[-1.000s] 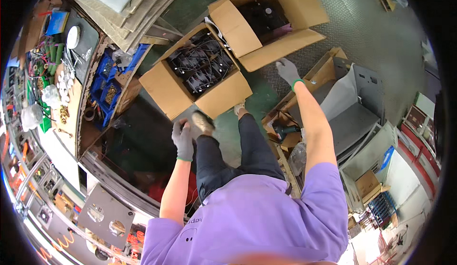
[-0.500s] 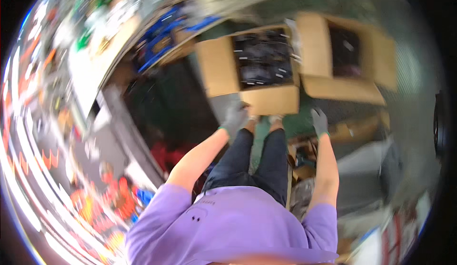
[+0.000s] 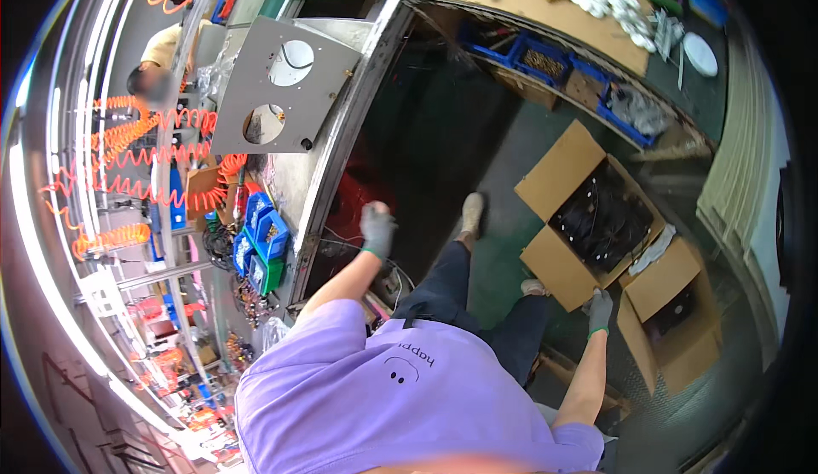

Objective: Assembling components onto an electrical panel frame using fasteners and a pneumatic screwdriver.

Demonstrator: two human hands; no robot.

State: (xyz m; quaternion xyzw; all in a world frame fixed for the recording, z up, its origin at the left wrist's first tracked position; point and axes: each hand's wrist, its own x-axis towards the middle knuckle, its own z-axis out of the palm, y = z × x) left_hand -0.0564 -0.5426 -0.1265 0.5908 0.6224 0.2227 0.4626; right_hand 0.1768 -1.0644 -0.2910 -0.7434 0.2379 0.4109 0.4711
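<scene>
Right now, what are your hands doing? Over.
Left hand out to the side. Right hand at the flap of an open carton of black parts, contact unclear. Second carton alongside.

Plate point(image 3: 322, 103) lying on left counter point(image 3: 288, 183), bins point(image 3: 258, 238) sitting near it. Trays point(image 3: 516, 53) resting under far counter point(image 3: 503, 1). Open carton point(image 3: 555, 263) standing at right, cables point(image 3: 601, 220) lying inside; second carton point(image 3: 688, 350) sitting farther right.
</scene>
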